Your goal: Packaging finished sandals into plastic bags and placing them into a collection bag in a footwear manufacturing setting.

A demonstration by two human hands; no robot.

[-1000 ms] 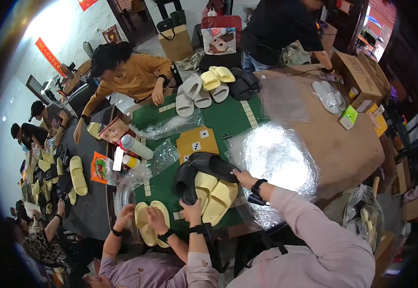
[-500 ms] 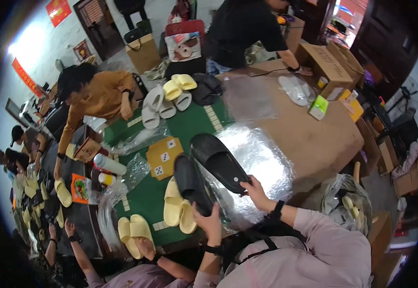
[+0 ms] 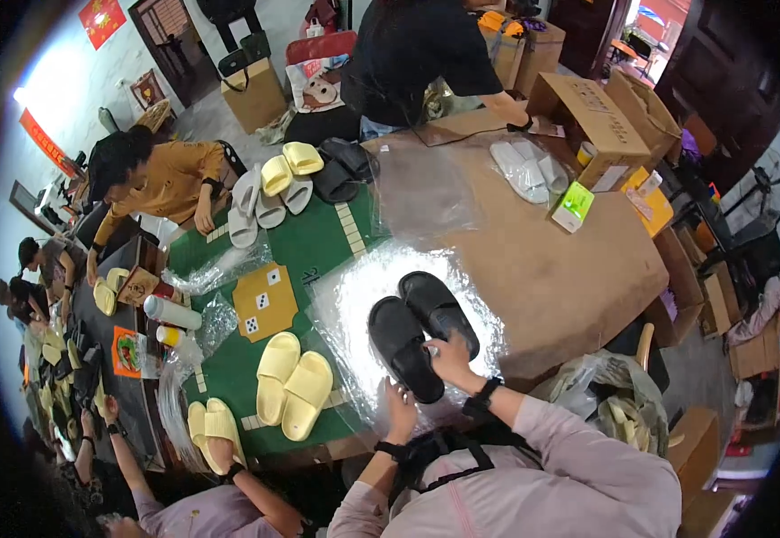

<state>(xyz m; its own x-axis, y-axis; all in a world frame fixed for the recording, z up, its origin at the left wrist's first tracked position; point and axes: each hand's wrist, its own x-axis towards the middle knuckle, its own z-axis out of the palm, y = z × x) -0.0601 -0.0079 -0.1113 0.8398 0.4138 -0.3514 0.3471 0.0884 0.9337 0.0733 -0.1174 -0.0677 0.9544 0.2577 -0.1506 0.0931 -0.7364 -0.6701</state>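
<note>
Leftmost, shows a jumble of yellow and dark slippers (image 3: pixel 58 368) on a dark surface (image 3: pixel 139 403). Next, has an orange packet (image 3: pixel 125 352) near that surface's edge, then a white bottle (image 3: pixel 172 312) just beyond a small yellow-and-white container (image 3: pixel 170 336). Lower down, includes a co-worker's hand (image 3: pixel 220 448) at a yellow pair (image 3: pixel 221 419). Across the green covering (image 3: pixel 220 363), has a gold card (image 3: pixel 264 302) with dice faces, grey slippers (image 3: pixel 245 208) at the far side, and a second yellow pair (image 3: pixel 307 394) at the near side, side by side, soles down.

Right of those, spreads a shiny clear sheet (image 3: pixel 354 332) over the covering's edge and the brown surface (image 3: pixel 587 278). Keeps the black slippers (image 3: pixel 401 345) on that sheet, close together, toes pointing away. Of the hands, holds the left hand (image 3: pixel 399 414) close beside the left slipper's heel, fingers partly spread; cannot tell whether pinching the sheet. Sets the right hand (image 3: pixel 455 360) over the gap between the heels, fingers bent down against the black pair; cannot tell how firmly gripping.

Farther right, shows white slippers (image 3: pixel 520 170) in clear wrap, a green-and-white box (image 3: pixel 572 206), an open cardboard box (image 3: pixel 587 125), and, nearer, a translucent bag (image 3: pixel 578 381) of pale things.
</note>
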